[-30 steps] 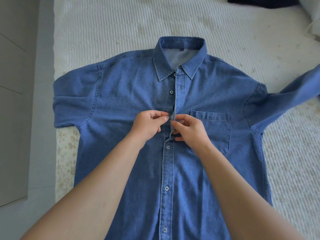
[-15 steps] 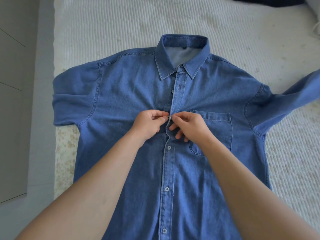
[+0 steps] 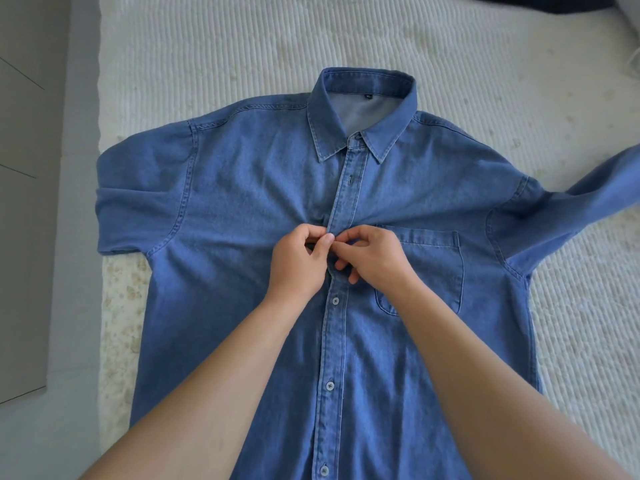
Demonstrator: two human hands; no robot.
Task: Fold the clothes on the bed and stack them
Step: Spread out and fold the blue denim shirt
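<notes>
Garment: denim shirt (image 3: 242, 209) lies face up and spread flat on the bed (image 3: 207, 57); collar (image 3: 363, 98) points away from the person; chest pocket (image 3: 433, 268) sits just beside the right hand
Placket: 3 buttons (image 3: 335, 301) below the hands are fastened; the buttonhole (image 3: 350, 180) above them shows empty
Left hand: left hand (image 3: 298, 265) has fingers curled, pinching the placket edge at chest height
Right hand: right hand (image 3: 374, 258) pinches the opposite placket edge; both hands meet and touch at the fingertips
Sleeves: left-side sleeve (image 3: 138, 202) is doubled back at the bed edge; the other sleeve (image 3: 588, 202) trails out across the bed
Other items: dark cloth (image 3: 540, 3) lies at the far edge, well apart from the shirt
Step in hand: judged as fastening a chest button before any fold; the button itself is hidden under the fingers
Progress: early; no fold made, no stack visible
Next move: calls for seating the button fully through its hole, then closing the 1 visible open hole above; the fabric should stay flat to avoid puckers
</notes>
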